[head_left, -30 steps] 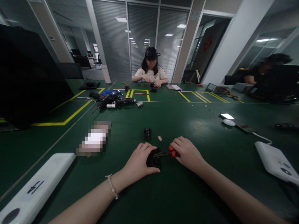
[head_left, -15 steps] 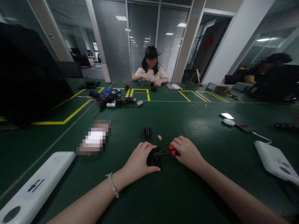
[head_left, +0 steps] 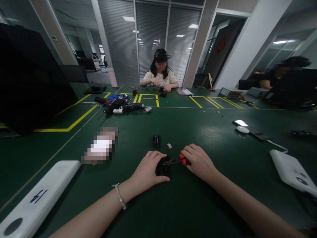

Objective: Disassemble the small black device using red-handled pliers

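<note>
At the lower centre of the frame, the left hand [head_left: 146, 168] grips a black part [head_left: 162, 171]; the right hand [head_left: 200, 161] holds red-handled pliers [head_left: 176, 161].

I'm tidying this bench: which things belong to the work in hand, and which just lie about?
Apparently in the work:
black part, held by the left hand
pliers, in the right hand
perhaps the loose black piece

Apparently lying about:
pale scrap
silver cylinder
left white device
right white device
</note>
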Demonstrator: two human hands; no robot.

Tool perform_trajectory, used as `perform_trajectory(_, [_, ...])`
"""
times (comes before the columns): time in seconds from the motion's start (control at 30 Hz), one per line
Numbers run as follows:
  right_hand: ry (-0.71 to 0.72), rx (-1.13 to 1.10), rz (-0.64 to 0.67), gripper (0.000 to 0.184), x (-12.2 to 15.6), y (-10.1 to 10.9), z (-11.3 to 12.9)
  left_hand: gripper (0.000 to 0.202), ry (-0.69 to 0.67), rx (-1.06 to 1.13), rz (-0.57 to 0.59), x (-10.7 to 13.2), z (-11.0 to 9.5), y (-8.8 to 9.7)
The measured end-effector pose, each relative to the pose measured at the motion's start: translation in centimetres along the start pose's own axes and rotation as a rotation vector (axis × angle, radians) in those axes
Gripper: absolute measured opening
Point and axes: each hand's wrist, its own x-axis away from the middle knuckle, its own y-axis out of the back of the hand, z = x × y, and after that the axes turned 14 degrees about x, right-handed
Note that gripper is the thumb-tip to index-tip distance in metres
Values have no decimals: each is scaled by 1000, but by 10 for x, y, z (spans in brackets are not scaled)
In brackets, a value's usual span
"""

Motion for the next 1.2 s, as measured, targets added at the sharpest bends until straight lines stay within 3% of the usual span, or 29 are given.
perform_trajectory(1.2, [-1, 4, -7, 29, -1, 1, 0, 65, -15, -15, 11, 0, 2, 1])
